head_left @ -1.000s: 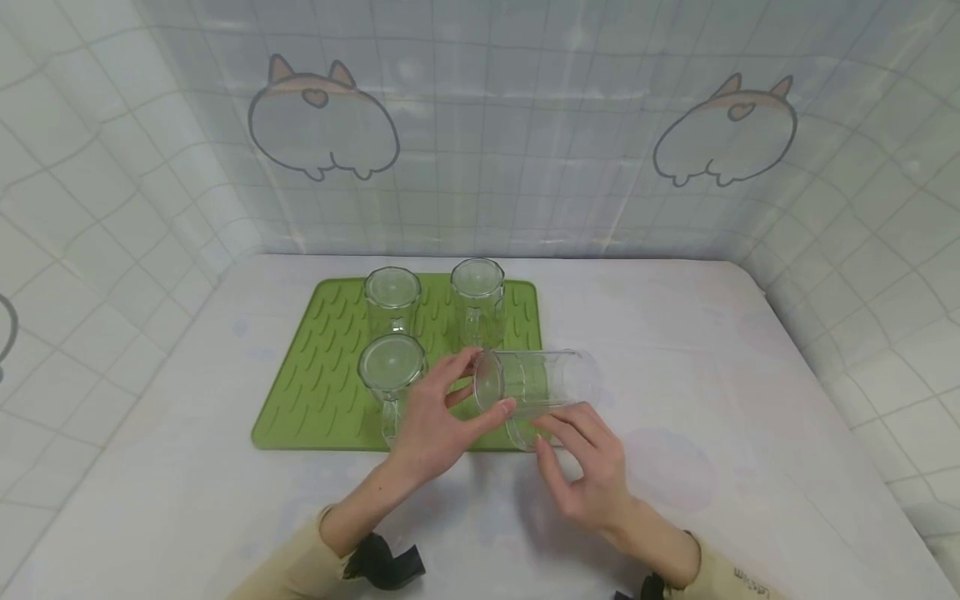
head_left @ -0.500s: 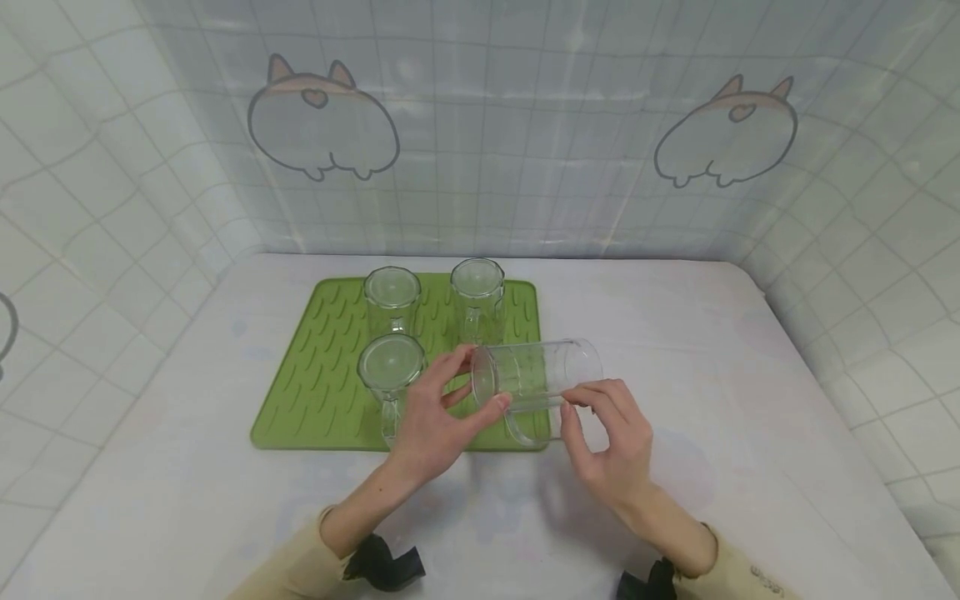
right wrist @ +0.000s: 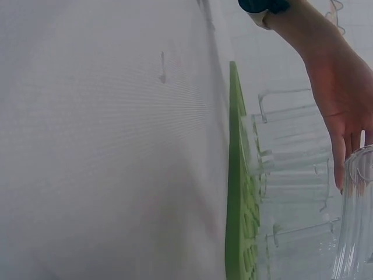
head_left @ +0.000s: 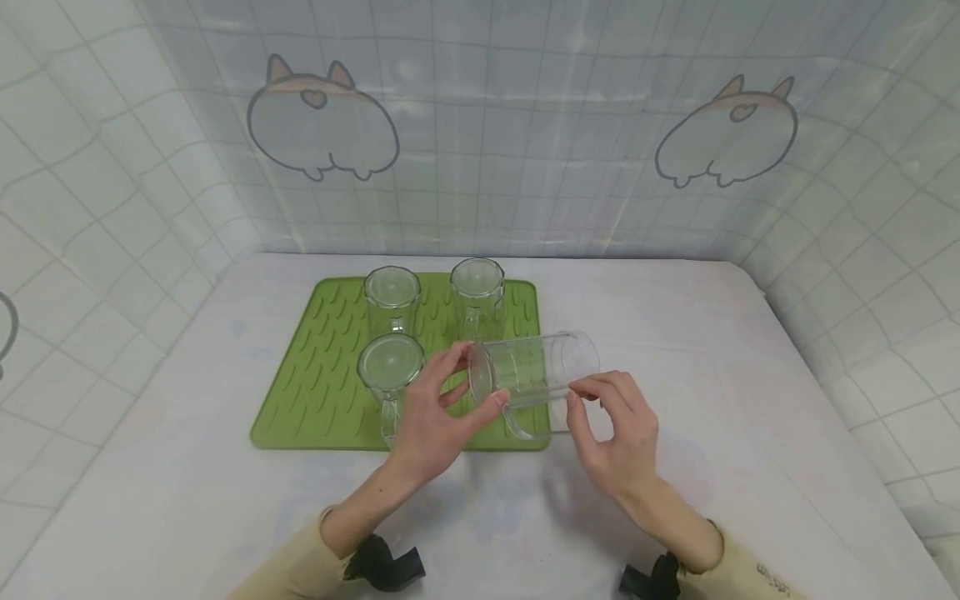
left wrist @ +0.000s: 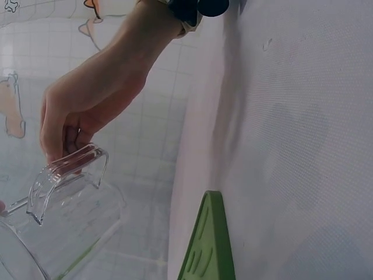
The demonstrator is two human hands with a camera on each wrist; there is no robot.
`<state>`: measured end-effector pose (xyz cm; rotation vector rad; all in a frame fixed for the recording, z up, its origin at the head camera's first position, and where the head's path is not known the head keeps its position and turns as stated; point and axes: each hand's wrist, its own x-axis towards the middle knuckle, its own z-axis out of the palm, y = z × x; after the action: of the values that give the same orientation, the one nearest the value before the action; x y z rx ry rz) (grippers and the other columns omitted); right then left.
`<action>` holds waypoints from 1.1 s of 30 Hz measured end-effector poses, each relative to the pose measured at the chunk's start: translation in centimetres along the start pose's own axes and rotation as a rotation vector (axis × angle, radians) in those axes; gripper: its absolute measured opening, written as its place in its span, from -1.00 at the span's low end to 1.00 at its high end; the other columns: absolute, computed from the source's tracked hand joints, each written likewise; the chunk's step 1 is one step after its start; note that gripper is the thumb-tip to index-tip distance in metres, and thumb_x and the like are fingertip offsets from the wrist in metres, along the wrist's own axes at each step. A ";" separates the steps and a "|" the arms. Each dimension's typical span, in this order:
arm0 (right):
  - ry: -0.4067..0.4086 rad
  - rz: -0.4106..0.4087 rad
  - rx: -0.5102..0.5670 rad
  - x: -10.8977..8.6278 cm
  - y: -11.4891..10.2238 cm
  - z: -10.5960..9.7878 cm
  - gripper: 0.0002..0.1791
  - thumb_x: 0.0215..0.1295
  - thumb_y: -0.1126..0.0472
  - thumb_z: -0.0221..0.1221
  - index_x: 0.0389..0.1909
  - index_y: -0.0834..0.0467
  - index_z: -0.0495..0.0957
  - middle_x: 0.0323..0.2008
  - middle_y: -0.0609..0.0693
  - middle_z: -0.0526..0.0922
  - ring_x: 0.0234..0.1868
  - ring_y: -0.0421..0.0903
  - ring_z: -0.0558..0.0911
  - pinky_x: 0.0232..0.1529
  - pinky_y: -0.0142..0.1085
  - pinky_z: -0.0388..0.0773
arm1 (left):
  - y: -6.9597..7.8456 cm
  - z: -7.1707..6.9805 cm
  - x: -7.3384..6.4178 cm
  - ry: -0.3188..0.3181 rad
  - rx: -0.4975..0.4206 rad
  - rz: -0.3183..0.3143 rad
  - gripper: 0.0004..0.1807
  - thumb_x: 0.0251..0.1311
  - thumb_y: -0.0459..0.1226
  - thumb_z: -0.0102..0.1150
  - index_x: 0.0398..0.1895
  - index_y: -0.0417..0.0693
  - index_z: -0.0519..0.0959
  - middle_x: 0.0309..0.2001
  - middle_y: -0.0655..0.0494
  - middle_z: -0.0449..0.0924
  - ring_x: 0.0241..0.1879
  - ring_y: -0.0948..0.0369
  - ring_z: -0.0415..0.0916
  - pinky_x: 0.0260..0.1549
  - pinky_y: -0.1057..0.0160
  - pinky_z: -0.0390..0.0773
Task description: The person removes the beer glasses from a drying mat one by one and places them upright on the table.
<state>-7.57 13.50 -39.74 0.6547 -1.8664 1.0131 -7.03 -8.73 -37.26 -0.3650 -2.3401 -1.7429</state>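
Observation:
A clear glass mug [head_left: 532, 362] lies on its side in the air over the mat's right edge, its mouth to the right and its handle toward the person. My left hand [head_left: 435, 421] grips its base end between thumb and fingers. At the mouth end, my right hand [head_left: 618, 442] pinches the mug near the handle with thumb and fingertips. In the left wrist view the right hand's fingers meet the handle [left wrist: 73, 165]. The right wrist view has the left hand [right wrist: 344, 93] at the thick glass of the mug [right wrist: 352, 216].
A green ribbed drying mat [head_left: 300, 408] lies on the white-covered table [head_left: 720, 375]. Three more glass mugs stand upside down on it: one at back left [head_left: 392, 292], one at back right [head_left: 477, 283] and one in front [head_left: 392, 367], close to the left hand. A tile-patterned curtain [head_left: 517, 133] hangs behind.
My right hand has slid rightward along the mug to its mouth end. The mug's mouth end has tipped slightly upward in the head view, while my left hand has barely moved.

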 end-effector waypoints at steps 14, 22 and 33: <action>-0.033 0.059 -0.118 0.0 0.4 -0.2 -0.87 0.16 0.32 0.15 -0.53 0.17 0.62 -0.56 -0.07 0.57 -0.49 -0.14 0.52 -0.48 -0.46 0.48 | 0.0 0.0 -0.1 0.023 -0.003 0.004 -0.36 0.14 -0.18 0.43 0.30 -0.07 0.46 0.20 0.01 0.47 0.23 0.03 0.47 0.16 0.27 0.60; -0.181 0.208 -0.162 -0.2 -0.1 -0.5 -0.71 0.24 0.31 0.18 -0.68 0.04 0.53 -0.67 -0.20 0.46 -0.58 -0.26 0.39 -0.58 -0.51 0.31 | 0.1 0.0 0.0 0.038 -0.016 0.009 -0.41 0.15 -0.17 0.43 0.26 0.02 0.48 0.14 0.09 0.48 0.20 0.10 0.48 0.15 0.31 0.59; -0.258 0.333 -0.111 -0.2 -0.3 -0.6 -0.71 0.26 0.37 0.21 -0.63 0.05 0.61 -0.72 -0.30 0.38 -0.64 -0.33 0.30 -0.65 -0.55 0.22 | 0.0 0.2 0.0 0.048 0.003 0.026 -0.42 0.14 -0.18 0.44 0.24 0.02 0.49 0.13 0.07 0.48 0.20 0.06 0.51 0.11 0.30 0.61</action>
<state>-6.95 13.89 -39.67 0.4317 -2.2950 1.0623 -6.99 -8.54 -37.29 -0.3479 -2.2942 -1.7165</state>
